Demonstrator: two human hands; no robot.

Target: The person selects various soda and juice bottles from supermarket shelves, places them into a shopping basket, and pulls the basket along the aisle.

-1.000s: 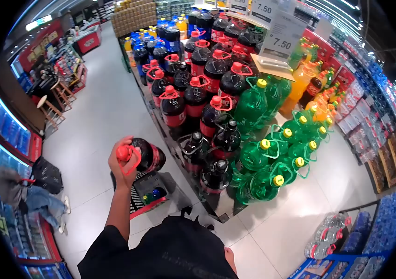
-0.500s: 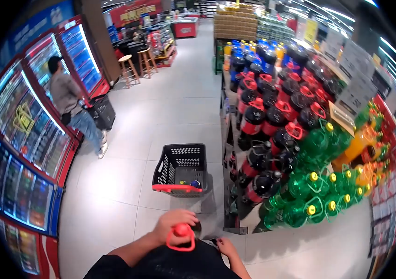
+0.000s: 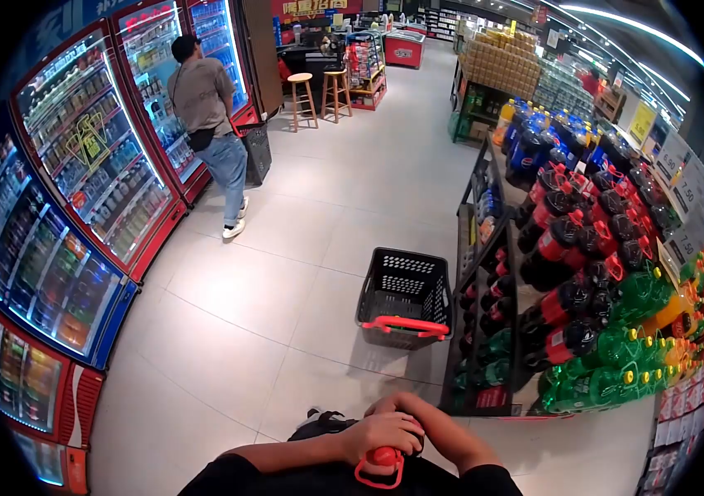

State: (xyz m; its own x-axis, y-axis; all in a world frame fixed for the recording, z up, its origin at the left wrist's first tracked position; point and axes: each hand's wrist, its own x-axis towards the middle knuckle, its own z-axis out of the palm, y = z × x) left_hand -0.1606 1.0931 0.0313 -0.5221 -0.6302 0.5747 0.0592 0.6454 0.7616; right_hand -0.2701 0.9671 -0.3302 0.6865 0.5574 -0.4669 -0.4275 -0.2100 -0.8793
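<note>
My left hand [image 3: 383, 433] is closed around the neck of a large soda bottle [image 3: 385, 456], which has a red cap and a red carry loop. The loop points towards my body, and most of the bottle is hidden by my hands and dark shirt. My right hand [image 3: 393, 403] is curled against the bottle's far side, just beyond my left hand; its fingertips are mostly hidden. Ahead on the floor stands a black shopping basket [image 3: 404, 285] with a red handle [image 3: 406, 325] resting across its near rim. Something small and green lies low inside it.
Right of the basket is a display rack [image 3: 484, 364] with cola bottles [image 3: 563, 240] and green soda bottles [image 3: 616, 364]. Drink fridges [image 3: 96, 157] line the left side. A person [image 3: 207, 116] with a dark basket [image 3: 259, 153] stands by them. Wooden stools [image 3: 301, 78] stand farther back.
My right hand has come in from the side to the bottle beside my left hand. The view has turned left, so basket and rack appear farther right. The other person stands more upright.
</note>
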